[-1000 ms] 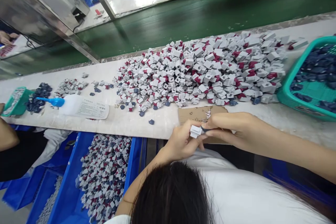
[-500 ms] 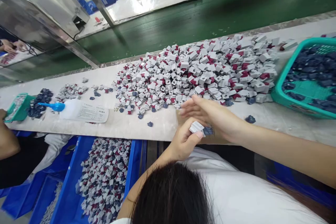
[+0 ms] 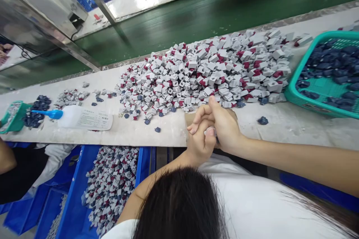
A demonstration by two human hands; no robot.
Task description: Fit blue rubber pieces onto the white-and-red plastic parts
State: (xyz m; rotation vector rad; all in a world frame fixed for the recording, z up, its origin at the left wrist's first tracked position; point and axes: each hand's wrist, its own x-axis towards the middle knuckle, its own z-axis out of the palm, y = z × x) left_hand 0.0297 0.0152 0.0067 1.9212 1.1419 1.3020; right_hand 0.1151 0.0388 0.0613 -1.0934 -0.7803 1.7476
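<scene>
one pale-grey plastic block (image 3: 209, 131), clenched in the left hand (image 3: 199, 142), seems mid-press against the right hand (image 3: 225, 124), whose grip is unclear, needing steady force.

Grey piece (image 3: 210, 131) mostly hidden by fingers (image 3: 209, 142)

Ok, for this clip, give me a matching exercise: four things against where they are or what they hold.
1. Blue-nozzled bottle
2. Left hand
3. Larger green basket
4. Smaller green basket

A. Holds dark blue parts
B. Against the right hand
C. Holds small light grey parts
D. Lies on its side on the worktable

Pairs: 1-D, 2-B, 3-A, 4-C
</scene>
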